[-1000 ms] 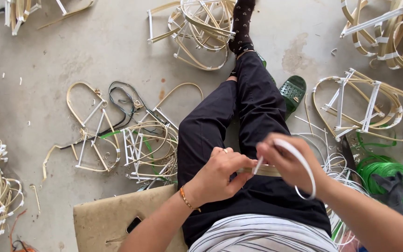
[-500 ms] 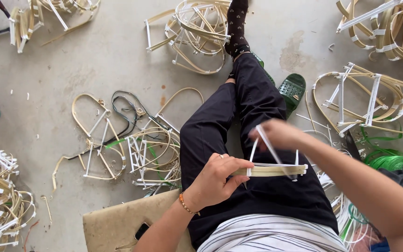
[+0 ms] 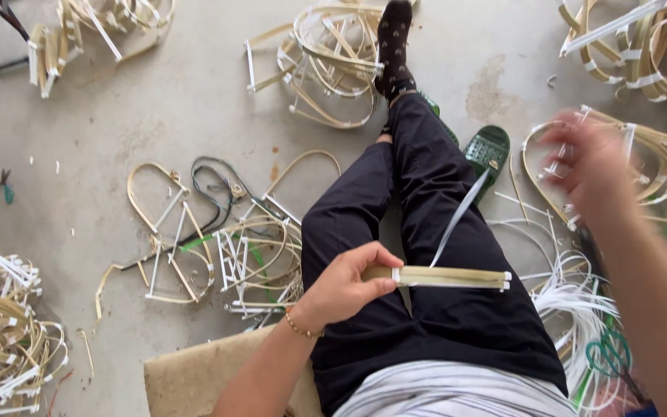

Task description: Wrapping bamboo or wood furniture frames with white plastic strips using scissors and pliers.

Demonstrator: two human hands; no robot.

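1. Head view: the left hand [image 3: 347,284] is clenched around one end of a bundle of flat bamboo strips [image 3: 449,277], thumb on top and fingers curled beneath; the bundle runs level from that hand out to the person's right, lying just above the lap in dark trousers [image 3: 418,232]
2. Head view: white bands [image 3: 506,281] bind the bundle near the hand and at its far end, and a white strip [image 3: 458,218] rises slanting from the bundle's middle toward the upper right
3. Head view: the right hand [image 3: 590,162] is raised well apart from the bundle, up and to the right of it, and badly blurred; whether it grips the strip's upper end cannot be told
4. Head view: a gold bracelet [image 3: 300,327] sits on the left wrist
5. Head view: on the concrete floor [image 3: 171,108] lie bent bamboo frames [image 3: 194,255] left of the legs, another pile [image 3: 333,62] by the socked foot, and more frames [image 3: 650,54] at the upper right
6. Head view: a green sandal [image 3: 488,150] lies beside the knee, loose white strips [image 3: 573,301] are heaped by the right thigh with green-handled scissors [image 3: 610,355] on them, and small green pliers [image 3: 0,188] rest far left
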